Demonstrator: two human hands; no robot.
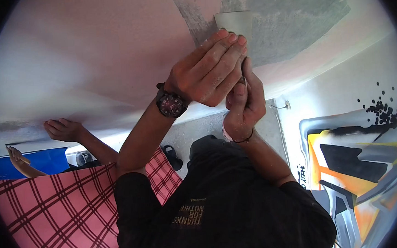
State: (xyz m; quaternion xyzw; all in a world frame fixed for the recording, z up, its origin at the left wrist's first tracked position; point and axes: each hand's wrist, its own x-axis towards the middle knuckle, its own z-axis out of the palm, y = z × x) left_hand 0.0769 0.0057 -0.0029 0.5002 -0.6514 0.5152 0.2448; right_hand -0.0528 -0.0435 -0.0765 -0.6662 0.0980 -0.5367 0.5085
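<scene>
A putty knife with a wide pale blade is pressed edge-first against the pink and white wall. On the wall a rough grey patch spreads around the blade and to its right. My left hand, with a dark watch at the wrist, has its fingers closed together on the lower part of the blade. Just below and to the right, my right hand is closed round the knife's lower end, with the thumb bent in. Most of the handle is hidden by my fingers. Pale dust specks both hands.
At the left, another person's hand is near the wall; a second hand there holds a thin tool. Pink checked fabric fills the lower left beside a blue panel. A black sandal is on the grey floor. A painted wall stands right.
</scene>
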